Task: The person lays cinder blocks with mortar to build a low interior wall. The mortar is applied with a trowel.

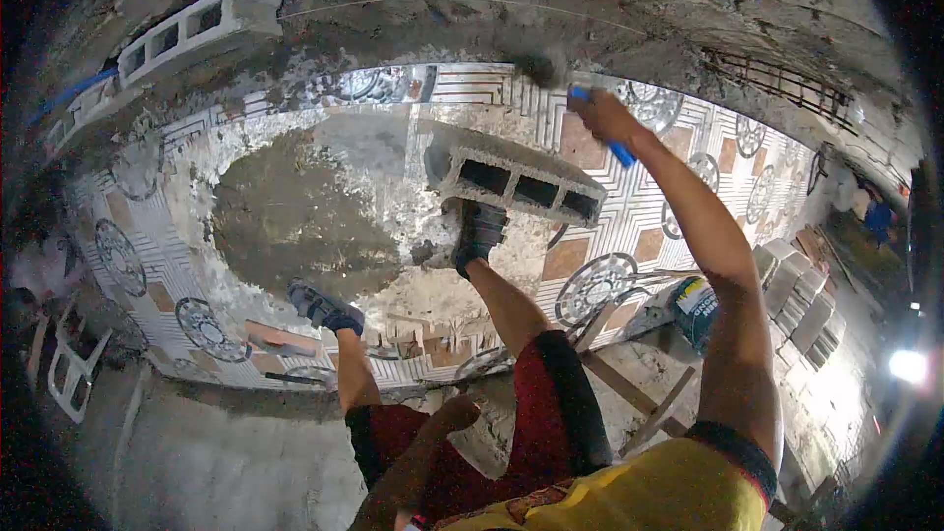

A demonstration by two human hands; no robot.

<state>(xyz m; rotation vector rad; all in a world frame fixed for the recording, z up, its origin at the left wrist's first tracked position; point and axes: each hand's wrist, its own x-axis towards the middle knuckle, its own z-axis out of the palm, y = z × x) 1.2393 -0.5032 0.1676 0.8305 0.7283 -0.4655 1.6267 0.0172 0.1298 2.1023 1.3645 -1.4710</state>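
Observation:
My right hand (604,118) is raised and closed around a blue-handled tool (622,154) at the wall's foot. A dark, blurred lump of what looks like mortar (539,67) lies just beyond the hand; the tool's head cannot be made out. My left hand (457,413) is held low over my shorts, fingers curled, with nothing visible in it. A hollow concrete block (531,187) lies on its side beside my right shoe (480,234), its cavities facing me. Left of it, a wet grey mortar patch (295,216) spreads over the patterned floor.
Laid concrete blocks (202,34) stand at upper left, with a string line (433,0) running along the rough wall. A bucket (695,313), stacked blocks (798,300) and wooden boards (629,393) lie right. A plastic chair (74,364) is at far left; a bright lamp (908,366) glares right.

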